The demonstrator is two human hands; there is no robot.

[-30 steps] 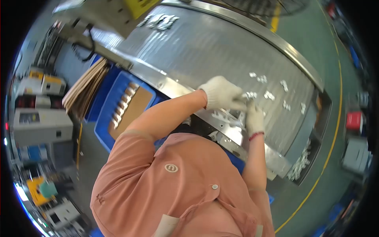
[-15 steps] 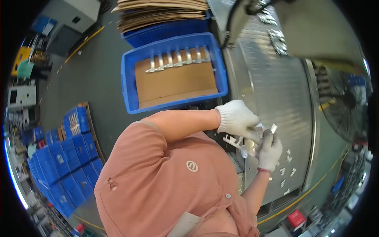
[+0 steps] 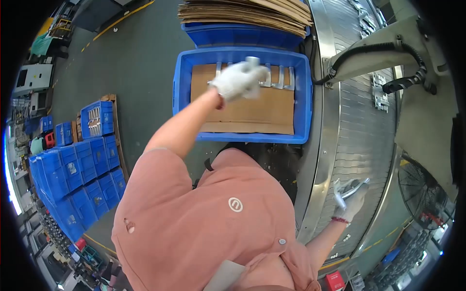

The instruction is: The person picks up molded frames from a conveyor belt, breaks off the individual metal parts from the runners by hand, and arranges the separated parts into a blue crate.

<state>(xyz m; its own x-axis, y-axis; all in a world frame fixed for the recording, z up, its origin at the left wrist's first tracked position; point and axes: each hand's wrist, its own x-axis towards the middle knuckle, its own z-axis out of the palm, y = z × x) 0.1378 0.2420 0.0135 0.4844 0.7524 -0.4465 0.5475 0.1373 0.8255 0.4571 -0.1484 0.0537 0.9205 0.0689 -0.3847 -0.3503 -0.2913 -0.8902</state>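
My left hand (image 3: pixel 238 80), in a white knit glove, is over the blue bin (image 3: pixel 242 139), blurred by motion. Its fingers close around a silver metal part (image 3: pixel 252 61), whose rounded end sticks up past them. Similar L-shaped metal parts (image 3: pixel 280 77) lie in a row along the far side of the bin's cardboard liner (image 3: pixel 247 114); my hand hides some of that row. Above the slatted metal conveyor, my gloved right hand (image 3: pixel 353 201) grips a shiny, angled metal part (image 3: pixel 342 193) with slim arms jutting out.
Cardboard sheets (image 3: pixel 245 12) are stacked on another blue bin (image 3: pixel 218 35) beyond. The conveyor (image 3: pixel 361 145) runs along my right, under a machine arm (image 3: pixel 374 58) with a black hose. A fan (image 3: pixel 422 194) stands past it. Blue crates (image 3: pixel 73 169) are piled on the left.
My left hand has left my right hand's side and swung up and left over the bin. My right hand is lower and further right. The view has shifted too.
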